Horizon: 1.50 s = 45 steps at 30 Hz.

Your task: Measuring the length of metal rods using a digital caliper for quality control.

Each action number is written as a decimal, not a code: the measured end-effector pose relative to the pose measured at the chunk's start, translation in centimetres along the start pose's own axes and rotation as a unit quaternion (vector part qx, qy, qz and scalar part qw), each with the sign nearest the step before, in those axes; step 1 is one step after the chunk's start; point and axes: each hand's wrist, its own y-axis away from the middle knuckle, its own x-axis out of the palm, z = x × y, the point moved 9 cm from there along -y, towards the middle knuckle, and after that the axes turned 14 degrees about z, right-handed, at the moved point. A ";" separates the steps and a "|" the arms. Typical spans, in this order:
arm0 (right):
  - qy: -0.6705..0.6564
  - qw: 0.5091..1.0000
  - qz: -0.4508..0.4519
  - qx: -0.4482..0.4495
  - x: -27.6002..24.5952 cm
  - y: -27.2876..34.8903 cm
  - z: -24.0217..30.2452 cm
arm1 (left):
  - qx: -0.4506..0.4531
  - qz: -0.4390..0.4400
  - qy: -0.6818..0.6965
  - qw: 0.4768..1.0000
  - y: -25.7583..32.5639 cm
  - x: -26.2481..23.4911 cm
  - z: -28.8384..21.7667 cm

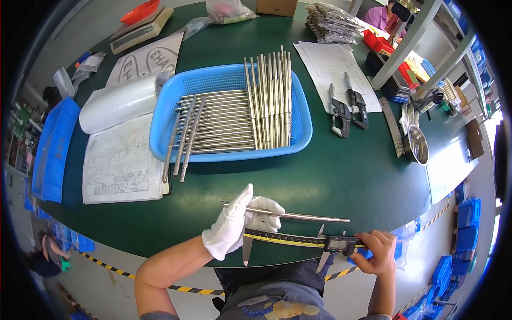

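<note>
Left hand (234,224), in a white glove, is at the near edge of the green tabletop (373,181); its grip pinches one slender metal rod (314,217) between thumb and curled fingers. The rod lies crosswise above the tabletop, most of its length projecting right of the glove, a short end showing left of the thumb. Right hand (377,252), bare, is near the right end of the near edge; its grip closes thumb and fingers on the right end of a digital caliper (288,239), beside the display. Caliper beam, black and yellow, runs below the rod, roughly parallel to it; measuring jaws stand well apart, pointing toward the near edge, with the rod outside them. Caliper's left end is just beside the glove; contact cannot be told. Beyond the hands, mid-tabletop, sits a blue basket (229,158): rods laid crosswise (218,125), a row of rods (269,101) set lengthwise over their right part, and three loose rods (184,136) slanting over the near left rim. Toward the left edge: a printed drawing (120,165) and a clear plastic roll (120,106). At the far left corner: a scale (140,33). Right of the basket: two micrometers (341,118), partly on a paper sheet (320,58). Near the right edge: a metal bowl (418,145).
</note>
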 end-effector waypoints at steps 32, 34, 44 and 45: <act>-0.023 0.999 0.029 -0.009 -0.2 -0.5 0.4 | -0.001 0.005 0.009 1.000 0.2 0.0 0.1; -0.027 0.999 0.028 -0.007 -0.2 -0.4 0.3 | -0.002 0.000 0.007 1.000 0.1 0.0 0.1; -0.010 1.000 0.029 -0.005 0.1 -0.2 0.1 | -0.007 -0.002 0.012 1.000 0.1 0.1 0.1; -0.006 1.000 0.028 -0.008 0.1 -0.2 0.2 | -0.009 -0.005 0.008 1.000 0.1 0.1 0.1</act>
